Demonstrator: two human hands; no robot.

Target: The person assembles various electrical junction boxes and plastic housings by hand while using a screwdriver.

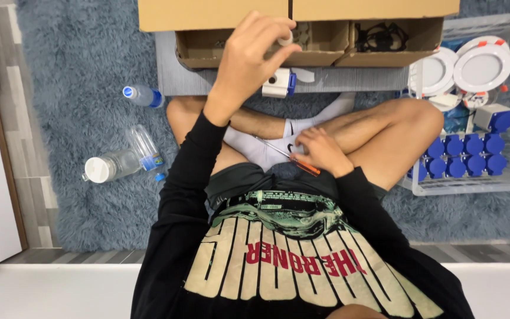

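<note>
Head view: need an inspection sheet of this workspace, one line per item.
Surface: grey-blue shaggy rug; the person sits cross-legged on it.
Job's things: small pale round part pinched in the left hand's fingertips; orange-handled screwdriver under the right hand, resting on the legs; white-and-blue fitting lying in front of the open cardboard box.
Clutter: three plastic bottles on the rug at one side.
Hands: left hand raised over the box, closed on the part; right hand on the screwdriver.
Cables: dark wires inside the box.
Surroundings: white wire basket holding round white lamp fittings and blue-capped pieces; tiled floor beyond the rug.
</note>
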